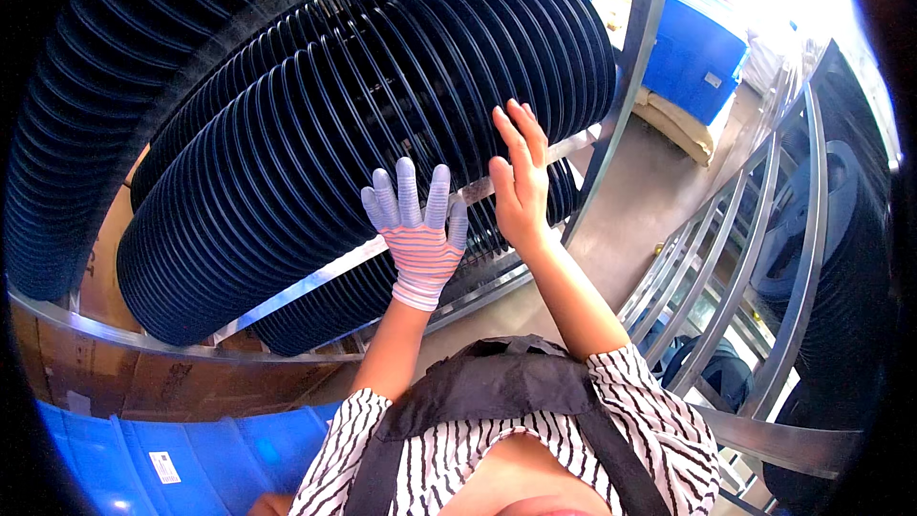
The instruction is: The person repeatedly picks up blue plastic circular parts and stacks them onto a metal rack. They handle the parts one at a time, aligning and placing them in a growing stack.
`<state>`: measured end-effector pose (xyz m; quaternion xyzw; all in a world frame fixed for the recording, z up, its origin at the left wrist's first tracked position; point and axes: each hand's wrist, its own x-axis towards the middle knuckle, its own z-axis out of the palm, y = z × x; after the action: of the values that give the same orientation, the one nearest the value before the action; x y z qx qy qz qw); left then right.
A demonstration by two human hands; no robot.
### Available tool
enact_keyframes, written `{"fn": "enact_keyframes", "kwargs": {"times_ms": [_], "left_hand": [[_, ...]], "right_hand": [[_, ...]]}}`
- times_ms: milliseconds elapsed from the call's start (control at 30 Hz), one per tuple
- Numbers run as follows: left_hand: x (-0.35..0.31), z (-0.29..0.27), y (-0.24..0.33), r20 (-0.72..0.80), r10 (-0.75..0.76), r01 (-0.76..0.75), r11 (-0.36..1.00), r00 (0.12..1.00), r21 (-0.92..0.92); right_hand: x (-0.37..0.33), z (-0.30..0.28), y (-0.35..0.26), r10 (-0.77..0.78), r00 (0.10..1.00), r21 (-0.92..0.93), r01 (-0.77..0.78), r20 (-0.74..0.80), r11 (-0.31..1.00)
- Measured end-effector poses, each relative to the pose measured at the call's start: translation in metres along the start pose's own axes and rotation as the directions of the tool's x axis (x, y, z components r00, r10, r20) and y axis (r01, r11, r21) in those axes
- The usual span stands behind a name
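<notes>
A long row of thin black discs [363, 100], standing on edge and packed side by side, lies across a metal rack in front of me. My left hand [420, 234] wears a striped glove with grey-blue fingers. Its fingers are spread over the near side of the row, by the rack's metal rail [334, 272]. Bare, my right hand [522, 182] is raised to its right, fingers stretched toward the discs near the row's right end. Neither hand holds anything. Whether the fingertips touch the discs, I cannot tell.
More disc rows [105, 105] fill the rack at left, behind and below. A metal post [635, 67] rises at its right end. Beyond stand blue bins [693, 53] on brown sacks [678, 124]. Another metal rack [764, 220] stands at right. A blue container [220, 454] is at lower left, beside brown cartons [105, 377].
</notes>
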<state>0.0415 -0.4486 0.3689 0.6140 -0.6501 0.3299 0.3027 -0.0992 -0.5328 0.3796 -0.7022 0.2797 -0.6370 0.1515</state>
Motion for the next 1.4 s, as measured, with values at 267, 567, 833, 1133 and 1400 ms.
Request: {"fn": "enact_keyframes", "kwargs": {"times_ms": [267,567,833,1133,1400], "left_hand": [[0.007,0.011,-0.002,0.083,-0.024,0.012,0.991,0.996,0.136],[0.012,0.031,-0.004,0.072,-0.062,0.040,0.960,0.995,0.278],[0.007,0.030,-0.008,0.053,-0.053,0.037,0.963,0.997,0.268],[-0.001,0.019,-0.008,0.018,-0.041,0.036,0.979,0.999,0.200],[-0.004,0.006,-0.015,0.005,-0.033,0.031,0.980,0.999,0.198]], "right_hand": [[0.009,0.018,0.011,-0.137,0.990,-0.244,0.125,-0.032,0.962],[0.009,0.050,0.028,-0.173,0.984,-0.500,0.175,0.051,0.848],[0.003,0.052,0.011,-0.078,0.995,-0.433,0.095,0.056,0.897],[0.020,0.027,0.013,-0.190,0.982,-0.423,0.182,0.023,0.888],[0.053,0.023,0.009,-0.274,0.960,-0.363,0.234,-0.061,0.902]]}}
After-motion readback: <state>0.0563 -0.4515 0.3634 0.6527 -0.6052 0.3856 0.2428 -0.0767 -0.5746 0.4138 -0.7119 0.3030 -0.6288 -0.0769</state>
